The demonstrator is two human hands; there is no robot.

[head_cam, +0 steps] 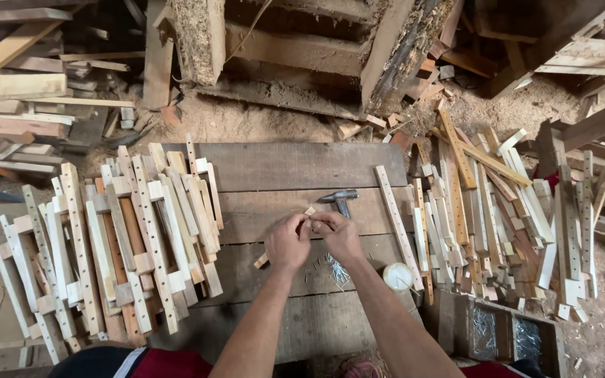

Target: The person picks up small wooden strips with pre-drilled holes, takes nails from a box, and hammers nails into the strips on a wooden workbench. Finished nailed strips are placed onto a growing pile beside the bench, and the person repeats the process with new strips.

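**Fingers pinched together over a thin wooden strip**

Fingers (307,225) of both hands are drawn close together, tips meeting at the middle of the bench; the left hand (287,243) and right hand (338,235) both pinch the upper end of a thin wooden strip (261,260); its long axis runs on a slant, lower end pointing toward the near left of the bench, upper end toward the far right, where a small pale tip shows past the fingertips; whether something smaller sits between the fingertips I cannot tell.

Just beyond the right hand a hammer (339,198) lies on the dark planks of the bench (295,166), head toward the far edge; a scatter of nails (337,270) lies beside the right forearm; a small round white lid (398,276) sits near the right edge; stacked ladder-like frames (131,238) cover the left side; loose drilled slats (484,217) are heaped off the right edge.
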